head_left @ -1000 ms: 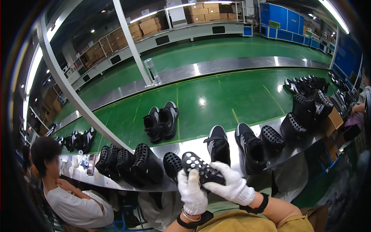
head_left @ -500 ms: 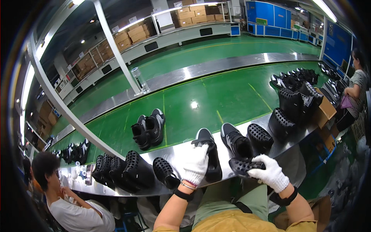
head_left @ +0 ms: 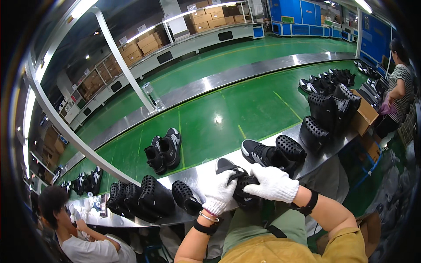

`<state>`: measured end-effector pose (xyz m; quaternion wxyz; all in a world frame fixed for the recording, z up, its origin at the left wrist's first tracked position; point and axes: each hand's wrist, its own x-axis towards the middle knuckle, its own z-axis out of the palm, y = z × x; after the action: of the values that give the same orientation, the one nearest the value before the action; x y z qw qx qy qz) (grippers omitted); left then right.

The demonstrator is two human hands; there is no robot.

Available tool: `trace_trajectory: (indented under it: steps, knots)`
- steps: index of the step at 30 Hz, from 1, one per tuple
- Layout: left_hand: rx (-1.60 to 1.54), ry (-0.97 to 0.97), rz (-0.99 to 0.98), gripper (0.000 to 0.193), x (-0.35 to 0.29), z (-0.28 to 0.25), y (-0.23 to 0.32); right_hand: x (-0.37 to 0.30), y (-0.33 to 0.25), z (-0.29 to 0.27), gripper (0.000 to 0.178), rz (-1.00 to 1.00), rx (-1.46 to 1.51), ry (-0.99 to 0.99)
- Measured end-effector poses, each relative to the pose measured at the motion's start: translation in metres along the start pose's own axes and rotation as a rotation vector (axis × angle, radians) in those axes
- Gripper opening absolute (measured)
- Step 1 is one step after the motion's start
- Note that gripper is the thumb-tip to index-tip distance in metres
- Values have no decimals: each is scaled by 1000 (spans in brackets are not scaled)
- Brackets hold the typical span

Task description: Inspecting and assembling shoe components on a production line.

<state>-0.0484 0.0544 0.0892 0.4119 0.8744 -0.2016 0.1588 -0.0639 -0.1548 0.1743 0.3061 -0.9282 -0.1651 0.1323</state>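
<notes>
My left hand [head_left: 219, 189], in a white knitted glove, grips a black-and-grey sneaker [head_left: 225, 165] at the front edge of the steel ledge. My right hand [head_left: 272, 184], gloved too, holds a black perforated shoe insert [head_left: 247, 181] against the shoe's opening; the fingers hide how far in it sits. Just beyond, a second sneaker [head_left: 265, 154] with a strap lies turned toward the left. A loose perforated insert [head_left: 291, 148] rests beside it. On the left of my hands is another single insert [head_left: 186, 196].
Nested inserts [head_left: 153, 196] stand in stacks at the left, with a taller stack [head_left: 322, 109] at the right near a cardboard box [head_left: 363, 113]. A finished-looking pair of sneakers [head_left: 165, 151] sits on the green surface [head_left: 210, 127]. Co-workers sit at left and stand at right.
My right hand has moved left, bringing the insert to the sneaker in my left hand. That sneaker has come nearer and tilted. The second sneaker has turned leftward.
</notes>
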Motion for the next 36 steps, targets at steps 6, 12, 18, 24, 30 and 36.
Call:
trace_trajectory:
  steps: [6,12,18,24,30,36]
  knots:
    - [7,-85,-91,22,7,-4,18,27,6,43,61,-153,-277,99]
    - [-111,-57,-110,26,-6,-18,5,26,8,30,78,-2,-144,14]
    - [-88,-70,89,25,-7,-5,10,49,23,63,64,-95,-43,184]
    - [-26,-18,77,26,-15,-9,15,48,24,60,50,-23,40,77]
    - [-13,126,56,36,-25,15,-2,41,36,64,42,87,301,47]
    - [198,-185,249,38,-16,-12,-4,48,57,65,30,155,800,5]
